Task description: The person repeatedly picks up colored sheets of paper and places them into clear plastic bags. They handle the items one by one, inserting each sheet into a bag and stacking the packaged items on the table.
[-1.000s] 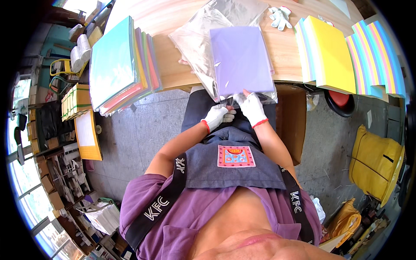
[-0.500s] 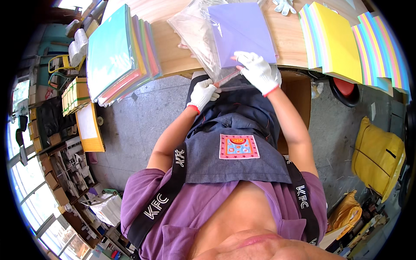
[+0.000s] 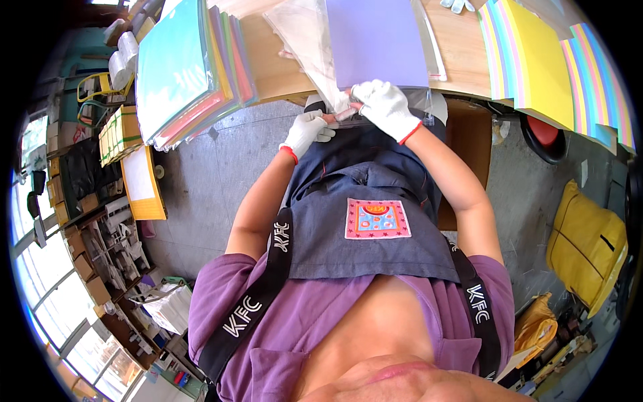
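Note:
A stack of purple paper [image 3: 379, 47] lies at the table's near edge inside a clear plastic bag, whose flap [image 3: 345, 115] hangs over the edge towards me. My left hand [image 3: 309, 131], in a white glove with bare fingertips showing, pinches the left end of this flap. Close beside it, my right hand [image 3: 386, 107], gloved the same way, has its thumb and forefinger closed on the flap just below the paper's lower left corner. More clear plastic bags [image 3: 301, 33] lie partly under the purple stack, to its left.
Bagged coloured paper packs [image 3: 175, 63] are piled on the table's left. To the right stand stacks of yellow, pink and blue paper [image 3: 536, 63]. A white glove [image 3: 458, 5] lies at the back. Under the table is a cardboard box [image 3: 462, 151], with a red-and-black round object [image 3: 541, 134] nearby.
My right hand has come down and left, nearer my left hand, its fingers closing on the flap. The stretch of flap between my hands is shorter. The whole view has shifted slightly.

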`<move>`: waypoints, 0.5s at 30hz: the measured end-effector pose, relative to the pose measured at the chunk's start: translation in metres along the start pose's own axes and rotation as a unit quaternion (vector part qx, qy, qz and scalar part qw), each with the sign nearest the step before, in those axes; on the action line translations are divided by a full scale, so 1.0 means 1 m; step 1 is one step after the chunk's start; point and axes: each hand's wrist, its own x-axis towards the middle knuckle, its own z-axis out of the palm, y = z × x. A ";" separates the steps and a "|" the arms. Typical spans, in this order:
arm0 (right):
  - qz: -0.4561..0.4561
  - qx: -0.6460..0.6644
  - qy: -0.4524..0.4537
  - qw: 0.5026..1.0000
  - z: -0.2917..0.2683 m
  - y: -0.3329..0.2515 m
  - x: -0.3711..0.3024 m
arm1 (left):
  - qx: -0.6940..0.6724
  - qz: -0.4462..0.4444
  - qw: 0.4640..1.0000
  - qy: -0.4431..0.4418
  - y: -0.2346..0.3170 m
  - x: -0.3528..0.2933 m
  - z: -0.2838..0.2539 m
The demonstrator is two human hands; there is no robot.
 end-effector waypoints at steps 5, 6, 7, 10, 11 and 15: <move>0.033 0.119 -0.024 0.992 0.031 -0.037 -0.013 | -0.074 -0.033 0.997 -0.015 -0.002 -0.001 -0.004; 0.037 0.121 -0.018 0.992 0.036 -0.041 -0.011 | -0.089 -0.029 0.995 -0.021 -0.001 -0.003 -0.004; 0.042 0.124 -0.012 0.991 0.044 -0.045 -0.010 | -0.095 -0.027 0.995 -0.016 -0.004 -0.002 -0.006; 0.090 0.215 -0.029 0.972 0.058 -0.053 -0.002 | -0.096 -0.023 0.995 0.002 -0.007 0.002 -0.008; 0.090 0.203 -0.036 0.974 0.059 -0.055 0.001 | -0.085 -0.026 0.996 0.011 -0.003 0.002 -0.007; 0.073 0.233 -0.084 0.966 0.023 -0.057 -0.004 | -0.096 -0.014 0.995 0.024 -0.007 0.004 -0.004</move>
